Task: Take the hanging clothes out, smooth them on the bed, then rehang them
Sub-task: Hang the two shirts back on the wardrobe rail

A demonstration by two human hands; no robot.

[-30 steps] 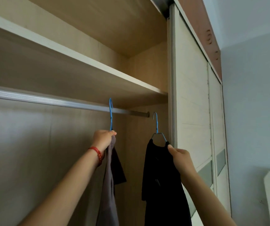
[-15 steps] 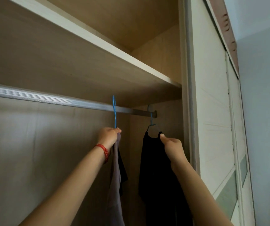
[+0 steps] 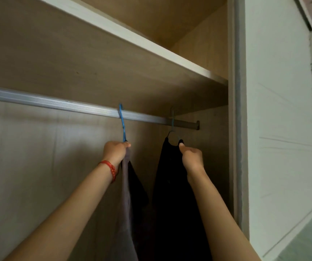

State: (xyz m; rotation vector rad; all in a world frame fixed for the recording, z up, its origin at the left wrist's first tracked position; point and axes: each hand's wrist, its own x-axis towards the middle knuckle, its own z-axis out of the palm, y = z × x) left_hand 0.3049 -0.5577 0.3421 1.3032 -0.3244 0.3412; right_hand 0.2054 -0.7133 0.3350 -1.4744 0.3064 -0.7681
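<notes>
Both hangers are hooked over the rail [image 3: 57,105] — the blue hanger [image 3: 122,123] with the grey garment [image 3: 126,194] is gripped by the left hand [image 3: 115,151], the black garment [image 3: 172,185] pinched at its collar by the right hand [image 3: 192,156].

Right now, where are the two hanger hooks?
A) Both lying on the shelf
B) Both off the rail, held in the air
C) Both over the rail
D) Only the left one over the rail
C: the blue hanger hook above the left hand and the second hook above the right hand both loop over the metal rail.
</notes>
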